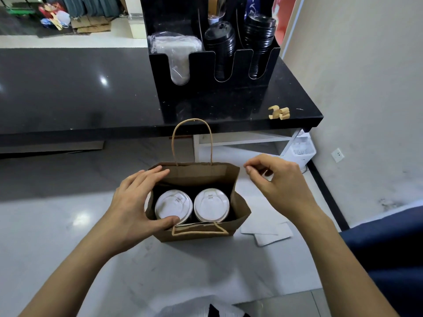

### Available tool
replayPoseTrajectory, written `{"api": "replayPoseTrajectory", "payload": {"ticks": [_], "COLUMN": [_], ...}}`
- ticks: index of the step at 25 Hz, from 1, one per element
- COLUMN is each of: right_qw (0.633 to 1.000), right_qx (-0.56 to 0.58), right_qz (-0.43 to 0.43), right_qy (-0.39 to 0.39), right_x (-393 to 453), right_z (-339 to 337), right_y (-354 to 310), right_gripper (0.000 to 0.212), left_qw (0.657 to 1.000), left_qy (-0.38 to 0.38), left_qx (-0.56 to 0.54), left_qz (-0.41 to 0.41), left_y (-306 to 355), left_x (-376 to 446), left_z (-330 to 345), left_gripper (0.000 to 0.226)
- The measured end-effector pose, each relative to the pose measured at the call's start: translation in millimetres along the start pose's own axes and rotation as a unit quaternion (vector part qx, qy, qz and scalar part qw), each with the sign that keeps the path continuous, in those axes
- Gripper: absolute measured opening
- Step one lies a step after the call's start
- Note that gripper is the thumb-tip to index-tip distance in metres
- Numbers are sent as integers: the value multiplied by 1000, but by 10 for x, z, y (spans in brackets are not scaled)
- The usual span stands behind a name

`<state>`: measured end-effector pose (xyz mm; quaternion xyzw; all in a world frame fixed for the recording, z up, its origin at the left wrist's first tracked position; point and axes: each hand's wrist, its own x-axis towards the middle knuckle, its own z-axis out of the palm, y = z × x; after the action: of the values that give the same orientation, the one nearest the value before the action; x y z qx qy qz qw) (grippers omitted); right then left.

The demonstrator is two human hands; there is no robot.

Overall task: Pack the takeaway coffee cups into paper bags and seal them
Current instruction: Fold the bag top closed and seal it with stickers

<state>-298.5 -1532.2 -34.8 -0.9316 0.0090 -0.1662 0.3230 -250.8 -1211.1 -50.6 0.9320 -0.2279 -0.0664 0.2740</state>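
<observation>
A brown paper bag (231,177) stands open on the white counter. Inside it two coffee cups stand side by side, the left cup (173,204) and the right cup (211,205), both with white lids. The bag's far handle (191,138) stands upright; the near handle (198,230) hangs folded down over the front. My left hand (135,200) spans the bag's left end, fingers over the far rim and thumb on the near rim by the left cup. My right hand (278,186) hovers just right of the bag with loosely curled fingers, holding nothing.
A raised black counter (80,88) runs behind, bearing a black organizer (212,65) with stacked black lids and clear lids. Wooden clips (279,112) lie near its right edge. White napkins (270,232) lie right of the bag. A wall is close on the right.
</observation>
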Motion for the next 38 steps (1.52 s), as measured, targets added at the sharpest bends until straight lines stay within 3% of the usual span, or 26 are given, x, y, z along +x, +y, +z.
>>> {"api": "replayPoseTrajectory", "payload": {"ticks": [11, 17, 19, 26, 28, 32, 38], "right_qw": [983, 943, 936, 970, 969, 969, 970], "right_qx": [-33, -212, -234, -198, -203, -195, -169], "right_qz": [177, 179, 174, 139, 138, 152, 142], "right_qy": [-43, -185, -199, -38, -24, -9, 101], "right_x": [-539, -975, -1104, -1218, -1217, -1244, -1136], "right_z": [287, 682, 789, 987, 988, 1020, 744], "right_y": [707, 1097, 1168, 1232, 1205, 1233, 1232], "right_gripper": [7, 57, 57, 12, 5, 23, 19], "left_qw": [1000, 1000, 1000, 1000, 1000, 1000, 1000], "left_qy": [9, 18, 19, 19, 18, 15, 18], "left_qx": [-9, -9, -6, -6, -6, -6, -1], "left_qz": [11, 14, 18, 15, 15, 16, 21], "left_y": [-2, -9, -6, 8, 9, 12, -4], "left_x": [-26, -38, -35, -32, -38, -52, -65], "left_z": [27, 32, 34, 30, 26, 27, 39], "left_gripper": [98, 97, 96, 96, 97, 96, 94]}}
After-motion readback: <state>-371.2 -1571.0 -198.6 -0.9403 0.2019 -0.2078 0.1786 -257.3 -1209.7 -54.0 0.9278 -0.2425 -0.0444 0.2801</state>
